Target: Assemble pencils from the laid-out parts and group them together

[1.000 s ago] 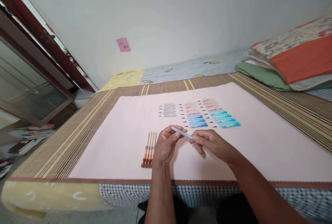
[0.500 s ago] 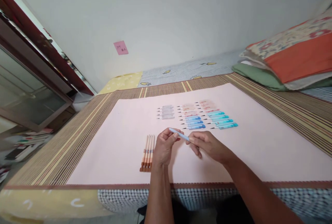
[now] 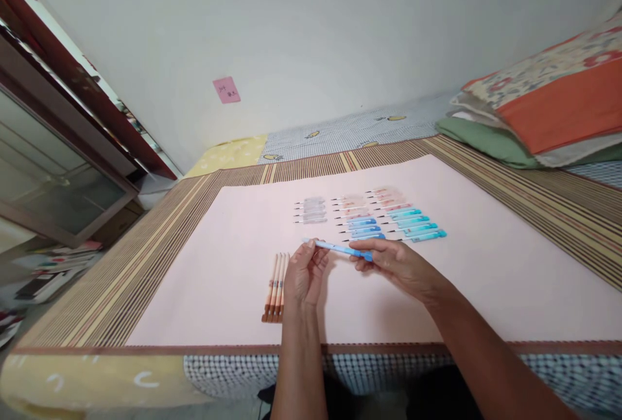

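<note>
A light blue pen with a darker blue end is stretched between my two hands above the pink sheet. The fingers of my left hand pinch it near its pale tip. My right hand grips the darker blue end between thumb and fingers. Just left of my left wrist lie several cream-and-brown pens, side by side. Beyond my hands, slim pens with dark tips pointing left are laid in columns: grey ones, peach ones, blue ones and turquoise ones.
The pink sheet covers much of a striped mat. A pink note is on the wall behind. Folded orange and floral bedding is stacked at right. A glass-fronted cabinet door stands at left.
My right hand has slid outward along the pen to the right, so more of its blue barrel shows. The pen now lies flatter. My left hand has shifted slightly left.
</note>
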The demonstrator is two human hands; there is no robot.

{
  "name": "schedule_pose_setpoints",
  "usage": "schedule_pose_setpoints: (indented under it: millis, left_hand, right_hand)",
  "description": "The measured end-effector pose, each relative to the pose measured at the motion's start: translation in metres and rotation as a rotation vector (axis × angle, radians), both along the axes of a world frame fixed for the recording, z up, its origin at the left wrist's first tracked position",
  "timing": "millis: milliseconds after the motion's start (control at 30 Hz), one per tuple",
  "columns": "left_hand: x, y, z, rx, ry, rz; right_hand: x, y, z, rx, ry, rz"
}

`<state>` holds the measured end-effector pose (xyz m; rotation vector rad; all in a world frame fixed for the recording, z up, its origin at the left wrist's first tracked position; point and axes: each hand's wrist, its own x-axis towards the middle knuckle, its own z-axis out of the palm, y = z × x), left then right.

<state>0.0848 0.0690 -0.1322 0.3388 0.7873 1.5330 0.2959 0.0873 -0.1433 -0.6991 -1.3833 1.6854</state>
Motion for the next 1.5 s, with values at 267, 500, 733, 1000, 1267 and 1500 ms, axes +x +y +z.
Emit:
schedule_pose_setpoints:
  millis: [267, 500, 733, 1000, 1267, 1500]
  left_hand:
    - [0.003, -0.002, 0.005, 0.013, 0.045, -0.041]
    - [-0.004, -0.004, 0.010, -0.001, 0.100, 0.024]
    - [-0.016, -0.003, 0.008, 0.000, 0.235, 0.065]
    - [-0.028, -0.002, -0.001, -0.031, 0.276, 0.128]
    - [-0.033, -0.006, 0.002, -0.053, 0.172, 0.117]
    - [-0.035, -0.008, 0.005, -0.017, 0.115, 0.113]
  right_hand:
    - [-0.003, -0.001, 0.000, 0.047, 0.020, -0.017]
    - [-0.006, -0.006, 0.010, -0.005, -0.098, 0.070]
    - [-0.022, -0.010, 0.008, 0.049, -0.174, -0.004]
    - [-0.043, -0.029, 0.021, 0.248, -0.369, -0.029]
    - [-0.059, -0.041, 0.029, 0.304, -0.447, -0.047]
    - [-0.062, -0.042, 0.025, 0.270, -0.425, -0.003]
